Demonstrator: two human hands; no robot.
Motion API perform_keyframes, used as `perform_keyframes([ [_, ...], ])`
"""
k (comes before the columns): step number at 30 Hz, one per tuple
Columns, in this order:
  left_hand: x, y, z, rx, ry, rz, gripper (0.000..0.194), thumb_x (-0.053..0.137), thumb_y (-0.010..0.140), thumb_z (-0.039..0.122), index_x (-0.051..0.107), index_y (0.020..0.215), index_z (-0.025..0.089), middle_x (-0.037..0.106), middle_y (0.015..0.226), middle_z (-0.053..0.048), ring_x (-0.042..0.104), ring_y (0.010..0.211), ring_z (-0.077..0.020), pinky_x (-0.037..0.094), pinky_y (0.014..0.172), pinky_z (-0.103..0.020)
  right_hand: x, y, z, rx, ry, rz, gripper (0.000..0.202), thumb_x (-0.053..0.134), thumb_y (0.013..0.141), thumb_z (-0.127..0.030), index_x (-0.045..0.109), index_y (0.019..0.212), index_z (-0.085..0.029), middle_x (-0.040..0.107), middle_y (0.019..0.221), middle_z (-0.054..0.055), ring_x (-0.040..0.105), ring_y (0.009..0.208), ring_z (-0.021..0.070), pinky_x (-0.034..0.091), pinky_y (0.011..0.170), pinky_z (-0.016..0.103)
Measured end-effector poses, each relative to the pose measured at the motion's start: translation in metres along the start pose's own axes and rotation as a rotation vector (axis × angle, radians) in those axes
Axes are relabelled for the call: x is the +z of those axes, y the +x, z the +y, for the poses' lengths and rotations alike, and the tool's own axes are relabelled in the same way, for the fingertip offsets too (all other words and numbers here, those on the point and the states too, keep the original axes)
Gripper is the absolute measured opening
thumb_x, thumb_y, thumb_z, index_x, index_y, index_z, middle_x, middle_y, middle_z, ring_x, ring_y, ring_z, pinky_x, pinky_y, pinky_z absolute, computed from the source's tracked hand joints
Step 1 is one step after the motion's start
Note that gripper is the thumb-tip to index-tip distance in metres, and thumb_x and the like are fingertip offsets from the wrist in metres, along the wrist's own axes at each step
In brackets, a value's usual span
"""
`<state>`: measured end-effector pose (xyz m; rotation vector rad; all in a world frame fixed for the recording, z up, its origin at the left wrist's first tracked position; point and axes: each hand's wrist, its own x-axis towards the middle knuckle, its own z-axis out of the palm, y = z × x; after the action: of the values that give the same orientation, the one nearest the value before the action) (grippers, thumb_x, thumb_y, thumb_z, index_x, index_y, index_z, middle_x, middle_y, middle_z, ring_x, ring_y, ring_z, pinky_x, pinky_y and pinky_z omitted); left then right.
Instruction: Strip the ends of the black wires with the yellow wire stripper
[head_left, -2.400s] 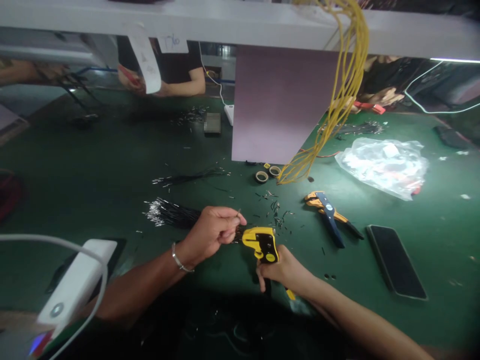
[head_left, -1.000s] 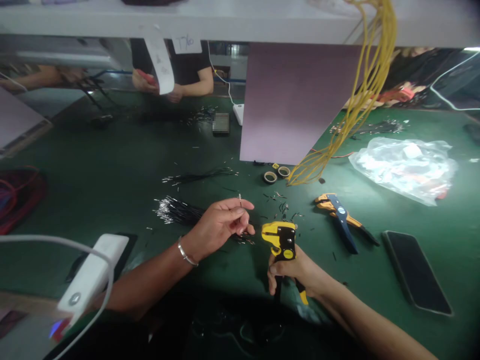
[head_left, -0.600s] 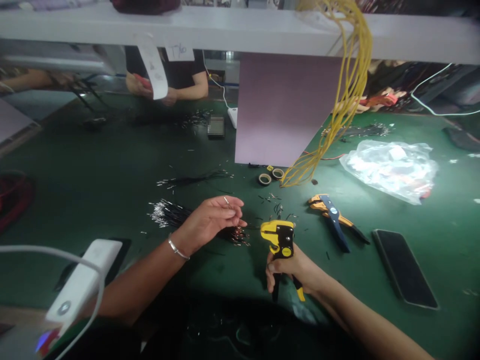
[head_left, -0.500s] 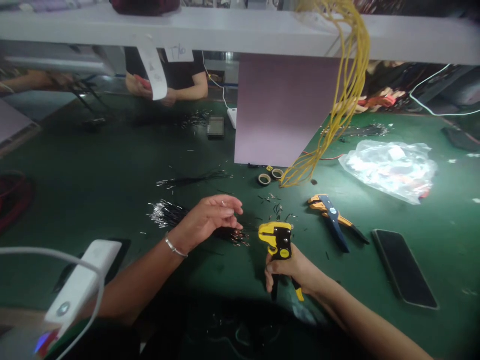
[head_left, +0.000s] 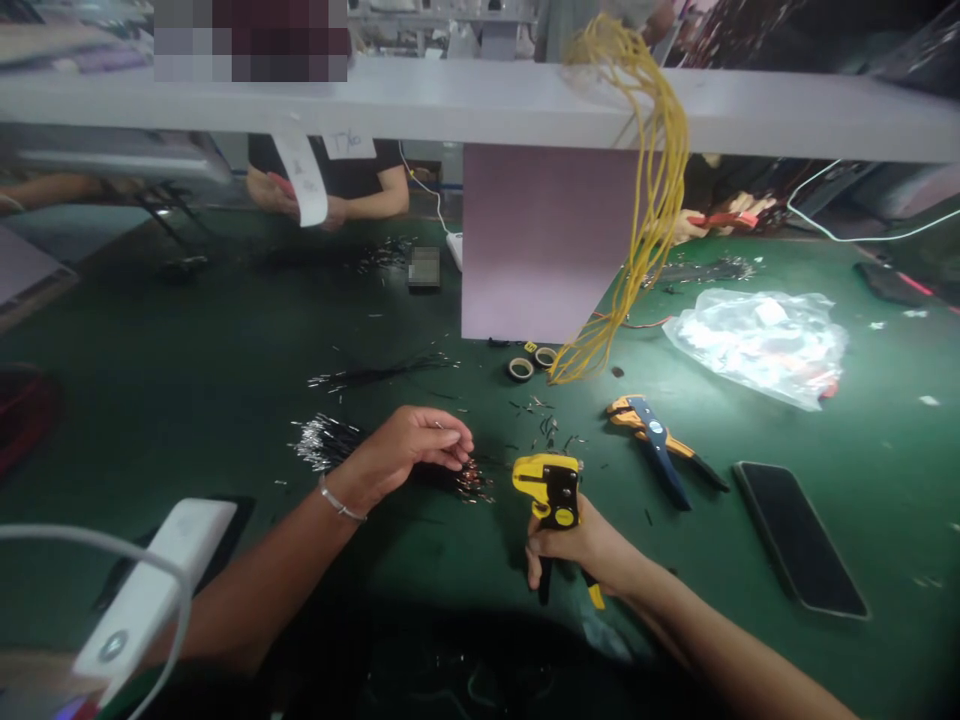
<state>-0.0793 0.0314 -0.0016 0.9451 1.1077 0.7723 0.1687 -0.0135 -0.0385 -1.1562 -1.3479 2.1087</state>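
Note:
My right hand [head_left: 559,540] is wrapped round the handles of a yellow-and-black wire stripper [head_left: 551,485], its jaws pointing left. To the left, my left hand [head_left: 427,440] has thumb and fingers drawn together over a bundle of black wires [head_left: 341,440]; whatever is between the fingertips is too small to make out. The bundle's silvery ends fan out left of the hand, and copper-coloured ends show just below the fingertips. A faint dark line shows between this hand and the stripper jaws. Behind the hand lies a looser group of black wires [head_left: 382,373].
Right of my hands lie a blue-and-orange wire stripper [head_left: 654,432] and a phone [head_left: 799,540]. Two tape rolls [head_left: 521,369], yellow wires [head_left: 660,200] and a clear plastic bag [head_left: 757,340] are farther back. A white power strip [head_left: 157,585] lies at left. A shelf [head_left: 420,110] crosses above; co-workers sit opposite.
My left hand's fingers have drawn closer together above the wire bundle. The right hand keeps its hold on the stripper. The view has tilted slightly upward.

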Motion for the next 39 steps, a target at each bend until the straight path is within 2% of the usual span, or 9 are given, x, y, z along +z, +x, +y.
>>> perform_keyframes([
  [4,-0.010,0.005,-0.001,-0.023,0.104,-0.024,0.013,0.067,0.068,0.018,0.072,0.072,0.008,0.069,0.070,-0.009,0.061,0.059,-0.0122,0.051,0.054,-0.023,-0.004,0.001,0.004,-0.024,0.053,0.039,0.003,0.057,0.062,-0.018,0.058,0.059,-0.017,0.066,0.048,0.002,0.061,0.049,0.0177,0.045,0.054,0.030],
  [8,-0.018,0.008,-0.004,-0.015,0.231,-0.144,0.012,0.065,0.067,0.017,0.073,0.071,0.010,0.066,0.061,-0.005,0.052,0.047,-0.0075,0.040,0.042,-0.018,-0.006,0.002,0.010,-0.045,0.107,0.068,0.004,0.061,0.064,-0.019,0.059,0.066,-0.017,0.068,0.050,0.003,0.063,0.050,0.0187,0.047,0.057,0.032],
  [15,-0.006,-0.002,-0.005,0.021,0.565,-0.279,0.027,0.058,0.067,0.008,0.074,0.089,0.012,0.068,0.067,-0.003,0.052,0.050,-0.0076,0.043,0.052,-0.020,-0.007,0.001,0.012,-0.069,0.117,0.051,0.006,0.064,0.066,-0.020,0.059,0.067,-0.017,0.068,0.051,0.004,0.063,0.051,0.0201,0.047,0.057,0.034],
  [20,0.001,-0.007,-0.007,0.110,0.748,-0.324,0.030,0.052,0.081,0.018,0.073,0.102,0.013,0.065,0.060,-0.001,0.051,0.047,-0.0091,0.042,0.052,-0.021,-0.006,0.000,0.008,-0.073,0.118,0.074,0.005,0.063,0.067,-0.020,0.059,0.066,-0.016,0.069,0.052,0.004,0.064,0.052,0.0200,0.047,0.058,0.034],
  [24,0.005,-0.007,-0.010,0.318,0.914,-0.291,0.026,0.054,0.083,0.018,0.074,0.100,0.017,0.074,0.087,-0.007,0.065,0.077,-0.0163,0.046,0.074,-0.025,-0.004,0.001,0.007,-0.075,0.149,0.067,0.005,0.062,0.063,-0.018,0.059,0.067,-0.016,0.068,0.050,0.003,0.063,0.049,0.0193,0.047,0.057,0.033],
  [27,0.011,-0.009,-0.010,0.412,1.020,-0.305,0.026,0.053,0.087,0.021,0.073,0.104,0.019,0.073,0.102,-0.008,0.065,0.092,-0.0201,0.043,0.083,-0.028,-0.002,0.000,0.006,-0.080,0.122,0.027,0.002,0.060,0.063,-0.017,0.060,0.064,-0.015,0.068,0.050,0.004,0.063,0.050,0.0186,0.047,0.058,0.032],
  [31,0.019,-0.013,-0.007,0.401,0.987,-0.286,0.027,0.047,0.089,0.021,0.074,0.088,0.016,0.072,0.078,-0.006,0.063,0.073,-0.0160,0.044,0.073,-0.026,-0.001,-0.001,0.005,-0.088,0.129,0.019,0.003,0.058,0.063,-0.016,0.061,0.061,-0.014,0.068,0.050,0.004,0.063,0.050,0.0182,0.047,0.058,0.031],
  [34,0.022,-0.013,-0.004,0.284,0.856,-0.281,0.030,0.045,0.089,0.022,0.071,0.074,0.014,0.058,0.053,0.001,0.053,0.056,-0.0116,0.042,0.063,-0.023,-0.003,0.001,0.005,-0.092,0.176,0.051,0.003,0.057,0.061,-0.016,0.059,0.063,-0.015,0.068,0.049,0.003,0.063,0.048,0.0185,0.046,0.055,0.030],
  [39,0.021,-0.008,-0.006,0.132,0.648,-0.195,0.025,0.048,0.085,0.025,0.070,0.088,0.013,0.052,0.045,0.005,0.049,0.050,-0.0106,0.043,0.061,-0.024,-0.007,0.004,0.007,-0.078,0.214,0.077,0.006,0.059,0.062,-0.018,0.059,0.067,-0.015,0.068,0.050,0.003,0.063,0.047,0.0188,0.043,0.051,0.027],
])
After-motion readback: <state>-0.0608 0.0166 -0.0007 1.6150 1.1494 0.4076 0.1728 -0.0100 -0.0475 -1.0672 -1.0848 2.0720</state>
